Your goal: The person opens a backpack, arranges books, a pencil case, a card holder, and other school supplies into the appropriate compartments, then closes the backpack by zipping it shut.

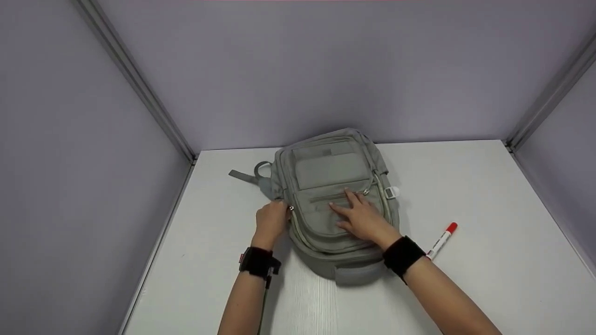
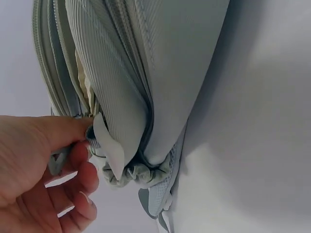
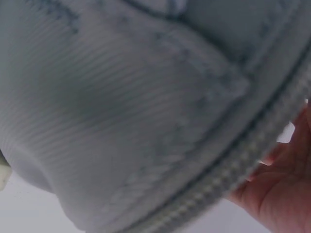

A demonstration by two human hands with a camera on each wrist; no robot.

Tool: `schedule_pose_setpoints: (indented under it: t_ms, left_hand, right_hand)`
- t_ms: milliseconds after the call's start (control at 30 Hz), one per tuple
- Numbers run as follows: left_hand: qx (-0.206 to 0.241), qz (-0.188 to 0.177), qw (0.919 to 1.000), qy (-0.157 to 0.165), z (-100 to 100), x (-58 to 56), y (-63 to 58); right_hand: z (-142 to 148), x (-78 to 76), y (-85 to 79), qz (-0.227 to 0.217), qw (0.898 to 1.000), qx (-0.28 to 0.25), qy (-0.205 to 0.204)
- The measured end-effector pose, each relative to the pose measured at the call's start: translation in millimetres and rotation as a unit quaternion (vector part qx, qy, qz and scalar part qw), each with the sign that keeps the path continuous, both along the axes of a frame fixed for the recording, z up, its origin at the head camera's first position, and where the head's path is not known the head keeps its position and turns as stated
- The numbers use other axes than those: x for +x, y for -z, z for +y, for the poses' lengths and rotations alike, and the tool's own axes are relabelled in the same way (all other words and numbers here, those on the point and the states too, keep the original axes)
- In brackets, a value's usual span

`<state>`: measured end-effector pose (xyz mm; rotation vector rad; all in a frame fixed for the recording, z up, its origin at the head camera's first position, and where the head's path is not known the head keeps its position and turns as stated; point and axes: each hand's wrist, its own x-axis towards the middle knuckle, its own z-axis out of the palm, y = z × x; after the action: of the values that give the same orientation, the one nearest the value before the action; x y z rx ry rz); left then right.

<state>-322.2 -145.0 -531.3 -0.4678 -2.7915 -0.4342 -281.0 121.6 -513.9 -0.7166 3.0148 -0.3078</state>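
Observation:
A grey-green backpack (image 1: 333, 171) lies on the white table, its top handle (image 1: 358, 273) toward the person. At its left side the left hand (image 1: 271, 222) pinches a zipper pull between thumb and fingers; the pull itself is mostly hidden. Seen from the left wrist, the zipper's edges stand apart above the thumb, with beige lining (image 2: 83, 77) between them, and a pale tab (image 2: 109, 145) hangs beside the fingertips. Fingers spread, the right hand (image 1: 365, 219) rests on the bag's front below the small zipped pocket (image 1: 326, 197). The right wrist view is blurred, mostly filled by fabric (image 3: 121, 107).
A white marker with a red cap (image 1: 441, 242) lies right of the backpack, its lower end hidden by the right wristband (image 1: 404, 257). A loose strap (image 1: 243, 177) sticks out at the bag's left. Grey panels (image 1: 326, 70) stand behind and on both sides.

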Motion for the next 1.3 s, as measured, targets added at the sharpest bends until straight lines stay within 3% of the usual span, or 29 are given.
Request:
schedule_pose_setpoints:
  t_ms: [133, 367, 500, 667, 800, 967, 1033, 1100, 1300]
  left_hand:
    - [-0.023, 0.002, 0.9997, 0.003, -2.7, -4.1, -3.2]
    - [-0.057, 0.049, 0.9971, -0.008, -8.8, -13.9, -6.5]
    - [-0.047, 0.053, 0.9972, 0.024, -13.6, -10.1, -8.8]
    - [-0.031, 0.06, 0.9945, 0.08, -18.1, 3.5, -9.4]
    - [-0.016, 0.026, 0.9901, 0.137, -17.7, 16.0, -9.9]
    - [0.006, -0.068, 0.9819, 0.177, -14.3, 28.1, -15.3]
    - [0.002, -0.093, 0.9798, 0.177, -12.1, 31.1, -16.3]
    - [-0.006, -0.093, 0.9811, 0.17, -9.5, 32.5, -15.4]
    - [-0.02, -0.013, 0.9943, 0.104, -2.9, 28.1, -3.8]
  right_hand:
    - [0.3, -0.1, -0.2, 0.0, 1.0, -0.013, -0.003]
    - [0.0, 1.4, 2.0, 0.0, 1.0, -0.028, -0.01]
    - [-1.1, 1.9, 2.9, -0.002, 0.999, -0.03, -0.011]
    - [-0.2, 2.4, 4.0, -0.001, 0.999, -0.032, -0.012]
    - [0.5, 1.4, 5.4, 0.009, 1.0, -0.023, -0.008]
    - [-0.1, 0.3, 6.6, 0.018, 1.0, -0.013, -0.003]
    - [0.4, 0.3, 7.2, 0.017, 1.0, -0.012, -0.003]
    - [1.4, 0.4, 7.4, 0.01, 1.0, -0.019, -0.003]
    - [7.3, -1.4, 7.8, -0.023, 0.998, -0.063, -0.007]
